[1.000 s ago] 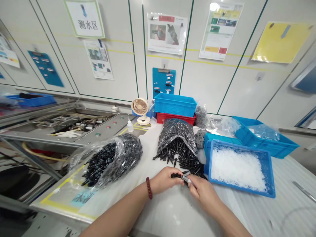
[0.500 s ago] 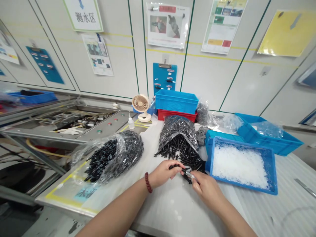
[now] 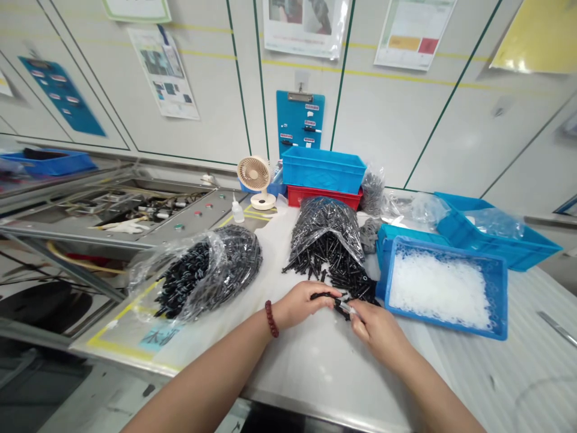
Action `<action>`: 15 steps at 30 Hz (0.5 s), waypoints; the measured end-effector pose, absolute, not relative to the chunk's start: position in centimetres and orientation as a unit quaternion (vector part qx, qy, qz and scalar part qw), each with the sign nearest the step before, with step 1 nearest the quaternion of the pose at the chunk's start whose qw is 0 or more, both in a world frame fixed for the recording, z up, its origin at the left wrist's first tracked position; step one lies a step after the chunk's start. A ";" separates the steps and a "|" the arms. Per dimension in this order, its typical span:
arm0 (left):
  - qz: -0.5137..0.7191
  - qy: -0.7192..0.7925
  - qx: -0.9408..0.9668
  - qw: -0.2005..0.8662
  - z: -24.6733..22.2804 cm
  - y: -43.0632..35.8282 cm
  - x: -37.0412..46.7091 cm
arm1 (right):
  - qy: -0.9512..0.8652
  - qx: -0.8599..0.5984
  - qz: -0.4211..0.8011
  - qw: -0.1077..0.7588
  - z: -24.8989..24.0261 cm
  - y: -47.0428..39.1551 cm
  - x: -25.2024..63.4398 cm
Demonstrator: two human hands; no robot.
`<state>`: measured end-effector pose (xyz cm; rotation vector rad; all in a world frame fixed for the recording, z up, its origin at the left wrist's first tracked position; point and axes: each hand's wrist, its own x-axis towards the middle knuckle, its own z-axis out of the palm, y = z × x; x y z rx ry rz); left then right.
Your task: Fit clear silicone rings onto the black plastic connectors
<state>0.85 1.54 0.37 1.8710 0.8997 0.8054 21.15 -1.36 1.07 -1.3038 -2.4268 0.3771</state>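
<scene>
Two-handed pinch: left hand had a black part, right hand a pale piece, probs mid-fitting, next push likely needed alignment

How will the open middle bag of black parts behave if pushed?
The middle bag probably sags and shifts: its clear plastic looks thin and wrinkled. More black parts would likely spill, since some already lie outside its mouth.

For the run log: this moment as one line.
left hand: holds black part; right hand: holds pale piece; ahead: bag of black parts; at right: blue tray, white pieces
</scene>
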 end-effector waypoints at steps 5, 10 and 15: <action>0.308 0.323 0.803 0.395 0.3 1.4 1.1 | -0.864 -0.454 0.148 0.163 0.9 -1.4 21.0; 0.305 0.320 0.820 0.363 0.2 1.3 1.3 | -0.863 -0.458 0.138 0.163 0.8 -1.4 21.0; 0.307 0.303 0.836 0.339 0.0 1.0 1.4 | -0.858 -0.482 0.084 0.155 0.5 -1.5 21.0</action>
